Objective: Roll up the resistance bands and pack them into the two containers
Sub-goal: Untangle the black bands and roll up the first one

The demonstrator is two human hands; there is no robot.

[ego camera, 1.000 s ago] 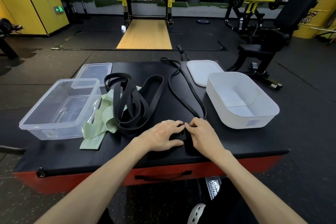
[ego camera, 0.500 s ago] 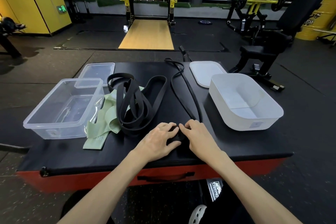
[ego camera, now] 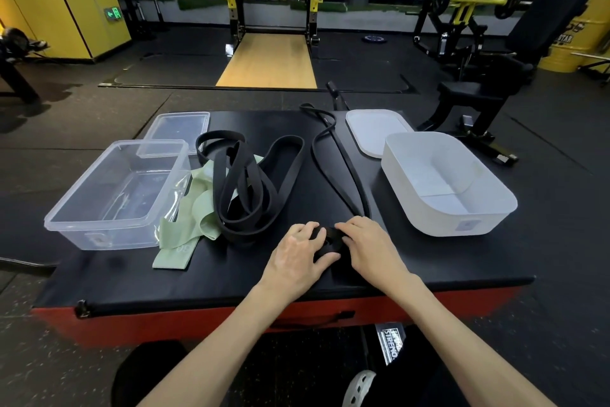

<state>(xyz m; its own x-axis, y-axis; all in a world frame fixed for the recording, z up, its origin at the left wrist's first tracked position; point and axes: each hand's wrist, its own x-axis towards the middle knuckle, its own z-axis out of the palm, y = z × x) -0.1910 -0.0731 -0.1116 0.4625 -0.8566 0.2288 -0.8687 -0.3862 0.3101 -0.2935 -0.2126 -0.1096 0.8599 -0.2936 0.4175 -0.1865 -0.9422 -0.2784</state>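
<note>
A thin black resistance band (ego camera: pixel 341 162) lies stretched across the black padded platform (ego camera: pixel 429 261), its near end wound into a small roll (ego camera: pixel 330 240). My left hand (ego camera: pixel 298 253) and my right hand (ego camera: pixel 371 246) both grip that roll, fingers curled over it from either side. A heap of wider black bands (ego camera: pixel 246 188) lies left of the hands, on top of a pale green band (ego camera: pixel 188 228). The clear container (ego camera: pixel 112 195) stands at the left and the white container (ego camera: pixel 442 185) at the right; neither holds a band.
A clear lid (ego camera: pixel 178 129) lies behind the clear container and a white lid (ego camera: pixel 376 131) behind the white one. The platform's red front edge (ego camera: pixel 198 320) is just below my forearms. Gym machines and a squat rack stand on the floor beyond.
The roll between my hands has grown thicker and the loose part of the thin band has been drawn a little nearer. My hands stay at the same spot on the platform.
</note>
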